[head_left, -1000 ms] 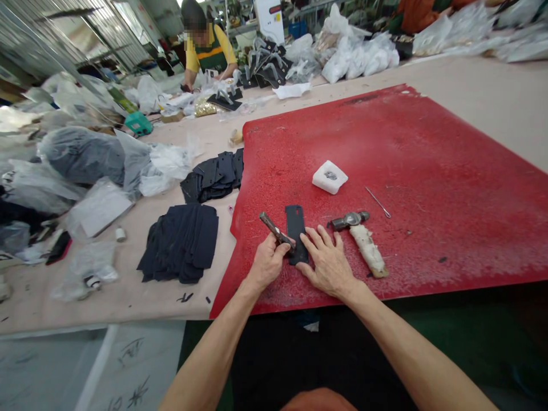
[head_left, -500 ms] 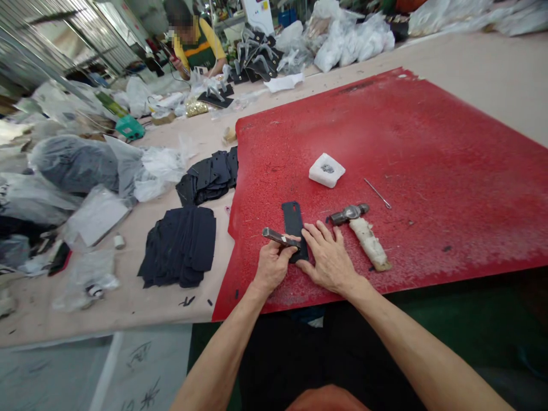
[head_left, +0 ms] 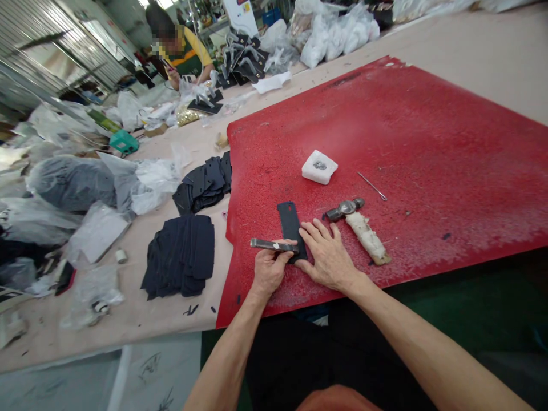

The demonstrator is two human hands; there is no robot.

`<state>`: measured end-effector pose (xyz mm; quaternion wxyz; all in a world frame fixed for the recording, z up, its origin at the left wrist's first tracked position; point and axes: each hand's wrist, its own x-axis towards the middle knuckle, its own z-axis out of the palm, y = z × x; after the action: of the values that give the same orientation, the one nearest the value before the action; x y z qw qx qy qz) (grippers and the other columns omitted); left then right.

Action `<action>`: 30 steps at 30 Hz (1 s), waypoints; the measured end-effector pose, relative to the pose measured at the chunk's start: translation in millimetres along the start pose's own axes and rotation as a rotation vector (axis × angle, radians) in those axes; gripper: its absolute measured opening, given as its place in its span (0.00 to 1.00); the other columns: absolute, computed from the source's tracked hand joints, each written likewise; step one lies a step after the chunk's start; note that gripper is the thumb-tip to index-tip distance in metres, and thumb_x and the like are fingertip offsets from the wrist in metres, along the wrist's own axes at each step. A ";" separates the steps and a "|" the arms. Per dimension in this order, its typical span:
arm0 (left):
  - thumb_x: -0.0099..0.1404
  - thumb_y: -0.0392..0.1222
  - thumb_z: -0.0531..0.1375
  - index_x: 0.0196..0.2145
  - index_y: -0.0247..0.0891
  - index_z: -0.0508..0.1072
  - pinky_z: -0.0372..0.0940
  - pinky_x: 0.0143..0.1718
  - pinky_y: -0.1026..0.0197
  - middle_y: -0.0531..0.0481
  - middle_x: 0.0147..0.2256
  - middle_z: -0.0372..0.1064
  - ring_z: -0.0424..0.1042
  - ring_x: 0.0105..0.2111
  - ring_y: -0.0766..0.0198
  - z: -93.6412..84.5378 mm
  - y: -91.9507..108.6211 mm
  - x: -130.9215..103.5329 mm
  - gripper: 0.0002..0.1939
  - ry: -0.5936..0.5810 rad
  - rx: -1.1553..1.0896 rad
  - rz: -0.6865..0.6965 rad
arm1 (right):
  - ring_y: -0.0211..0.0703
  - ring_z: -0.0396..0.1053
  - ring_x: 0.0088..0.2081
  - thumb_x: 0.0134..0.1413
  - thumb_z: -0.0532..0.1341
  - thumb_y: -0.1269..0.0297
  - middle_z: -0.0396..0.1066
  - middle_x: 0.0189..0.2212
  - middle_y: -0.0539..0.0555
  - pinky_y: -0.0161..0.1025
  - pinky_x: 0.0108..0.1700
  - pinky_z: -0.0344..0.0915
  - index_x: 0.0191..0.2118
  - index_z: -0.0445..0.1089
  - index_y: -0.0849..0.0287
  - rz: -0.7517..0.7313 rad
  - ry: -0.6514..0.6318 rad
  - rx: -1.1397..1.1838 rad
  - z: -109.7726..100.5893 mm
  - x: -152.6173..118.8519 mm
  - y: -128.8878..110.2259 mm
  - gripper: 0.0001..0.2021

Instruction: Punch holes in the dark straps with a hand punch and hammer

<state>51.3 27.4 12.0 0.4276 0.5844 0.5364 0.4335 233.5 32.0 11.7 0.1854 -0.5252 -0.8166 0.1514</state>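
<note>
My left hand [head_left: 269,271] is closed around a dark metal punch [head_left: 266,245], which leans to the left with its lower end at a black flat piece [head_left: 288,220]. That piece lies on the red mat and has a small slot near its far end. My right hand [head_left: 327,254] lies flat with its fingers spread, thumb and fingertips at the piece's right edge. Just right of this hand rests a hammer [head_left: 363,231] with a wrapped pale handle. Farther back sit a white block [head_left: 319,167] with a dark smudged top and a thin metal rod [head_left: 372,186].
The red mat [head_left: 428,142] covers much of the table. On its left lie a stack of dark pieces [head_left: 180,257] and a second pile [head_left: 205,182]. Plastic bags [head_left: 72,182] crowd the far left. A person [head_left: 184,51] in a yellow-sleeved top works across the table.
The punch in my left hand has tipped over further to the left, closer to level. My right hand stays on the black piece. The whole view has shifted slightly.
</note>
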 end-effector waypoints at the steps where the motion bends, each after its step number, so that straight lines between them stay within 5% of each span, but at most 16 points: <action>1: 0.62 0.39 0.62 0.39 0.37 0.78 0.70 0.48 0.55 0.46 0.40 0.78 0.76 0.41 0.59 0.1 0.1 -0.1 0.08 -0.001 0.008 0.000 | 0.62 0.46 0.66 0.56 0.59 0.48 0.55 0.65 0.62 0.63 0.65 0.37 0.63 0.58 0.61 0.005 0.003 0.004 0.2 -0.1 0.1 0.34; 17: 0.64 0.35 0.58 0.40 0.40 0.76 0.68 0.52 0.51 0.48 0.41 0.78 0.76 0.43 0.58 7.7 -6.5 -5.6 0.09 0.035 0.251 0.163 | 0.62 0.46 0.66 0.55 0.60 0.49 0.55 0.65 0.62 0.63 0.65 0.37 0.62 0.59 0.62 0.015 0.022 0.036 1.1 0.7 0.8 0.33; 22: 0.64 0.35 0.57 0.39 0.40 0.75 0.69 0.51 0.53 0.48 0.41 0.77 0.76 0.43 0.59 8.7 -5.4 -5.9 0.09 0.027 0.311 0.178 | 0.62 0.51 0.65 0.53 0.62 0.50 0.61 0.62 0.64 0.62 0.65 0.43 0.59 0.64 0.63 -0.029 0.040 0.135 -3.2 -9.0 5.2 0.31; 26: 0.65 0.35 0.56 0.40 0.40 0.75 0.70 0.49 0.54 0.48 0.41 0.77 0.76 0.42 0.59 8.9 -3.5 -5.9 0.09 0.030 0.316 0.160 | 0.54 0.63 0.57 0.58 0.58 0.62 0.69 0.54 0.62 0.54 0.60 0.57 0.53 0.69 0.62 0.040 0.205 0.206 -11.9 -37.4 13.7 0.18; 30: 0.65 0.37 0.57 0.40 0.40 0.76 0.70 0.49 0.54 0.47 0.41 0.77 0.76 0.42 0.59 10.8 -2.1 -5.5 0.08 0.035 0.330 0.155 | 0.54 0.68 0.51 0.59 0.57 0.64 0.72 0.49 0.61 0.52 0.55 0.62 0.49 0.71 0.59 0.194 0.425 0.140 -29.7 -63.9 33.5 0.14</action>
<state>60.9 21.7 6.9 0.2820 0.6786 0.5610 0.3812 298.3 -11.4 14.1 0.3737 -0.6070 -0.6925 0.1108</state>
